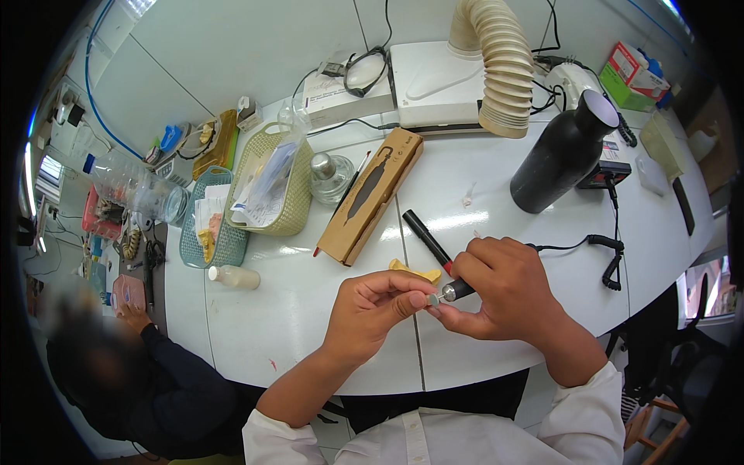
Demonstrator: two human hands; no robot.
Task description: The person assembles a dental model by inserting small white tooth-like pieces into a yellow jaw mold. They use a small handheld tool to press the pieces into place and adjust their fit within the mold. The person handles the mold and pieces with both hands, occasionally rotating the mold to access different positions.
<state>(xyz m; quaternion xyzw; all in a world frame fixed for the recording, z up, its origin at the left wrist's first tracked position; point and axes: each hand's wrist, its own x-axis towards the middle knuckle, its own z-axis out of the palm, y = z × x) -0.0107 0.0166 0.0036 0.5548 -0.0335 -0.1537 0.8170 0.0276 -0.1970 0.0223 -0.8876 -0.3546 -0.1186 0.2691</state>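
In my right hand is a black rotary handpiece with a metal nose, its cord trailing off to the right. My left hand meets it at the tip, thumb and forefinger pinched on a small grey piece. Whether that piece is fixed to the handpiece's shank, I cannot tell. Just beyond my fingers lies a yellow dental model piece, partly covered by my hands. A black marker-like stick with a red band rests behind it, its near end close to my right hand.
A brown cardboard box, a glass burner bottle and two baskets stand farther back. A black flask is at right, beneath a ribbed hose. At left sits another person, a small white bottle between us.
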